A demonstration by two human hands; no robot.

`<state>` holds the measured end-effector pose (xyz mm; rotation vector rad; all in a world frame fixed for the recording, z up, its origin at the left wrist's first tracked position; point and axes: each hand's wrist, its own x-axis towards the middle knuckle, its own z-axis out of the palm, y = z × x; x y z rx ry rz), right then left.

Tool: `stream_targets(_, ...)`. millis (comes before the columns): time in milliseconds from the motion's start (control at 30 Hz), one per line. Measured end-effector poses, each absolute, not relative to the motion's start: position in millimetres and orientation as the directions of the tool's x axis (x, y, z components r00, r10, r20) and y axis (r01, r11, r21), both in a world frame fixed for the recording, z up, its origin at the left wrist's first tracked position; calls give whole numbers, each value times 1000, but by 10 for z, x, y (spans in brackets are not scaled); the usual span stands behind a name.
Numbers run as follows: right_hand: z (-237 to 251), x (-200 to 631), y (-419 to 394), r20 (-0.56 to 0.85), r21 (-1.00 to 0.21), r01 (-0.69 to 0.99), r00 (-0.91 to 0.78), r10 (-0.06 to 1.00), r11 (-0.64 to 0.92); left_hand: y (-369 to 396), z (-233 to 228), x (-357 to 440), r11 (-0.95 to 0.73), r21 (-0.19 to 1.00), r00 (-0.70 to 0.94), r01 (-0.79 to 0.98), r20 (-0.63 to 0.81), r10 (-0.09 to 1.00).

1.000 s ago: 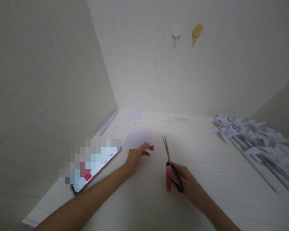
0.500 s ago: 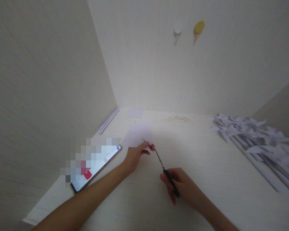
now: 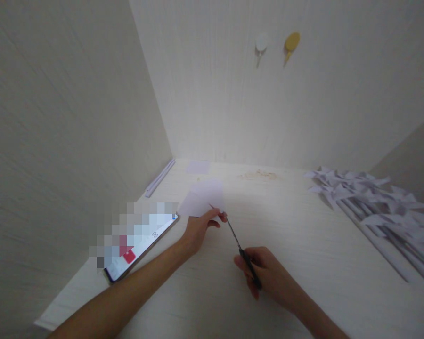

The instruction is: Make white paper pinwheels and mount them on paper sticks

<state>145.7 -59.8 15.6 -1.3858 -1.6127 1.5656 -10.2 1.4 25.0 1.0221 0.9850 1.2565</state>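
Note:
A sheet of pale paper (image 3: 205,195) is held at its near corner by my left hand (image 3: 201,228), whose thumb and fingers are pinched together. My right hand (image 3: 259,268) is closed round the black handles of a pair of scissors (image 3: 250,268). The thin metal blades point away and to the left, reaching the paper's near right corner beside my left fingertips. The blades look nearly closed, and my left fingers partly cover where they meet the paper.
A phone (image 3: 141,254) with a lit screen lies left of my left forearm. Rolled paper sticks (image 3: 159,178) rest by the left wall, and a small paper piece (image 3: 198,166) near the back. Several paper pinwheels (image 3: 371,197) are piled at right. White and yellow hooks (image 3: 292,42) hang on the wall.

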Motion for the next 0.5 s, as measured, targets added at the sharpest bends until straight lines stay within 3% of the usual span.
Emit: stream_targets(500,177,1438,-600,-291,-932,316,-357,888,-178,14,268,-85,50,957,54,-285,-36,998)
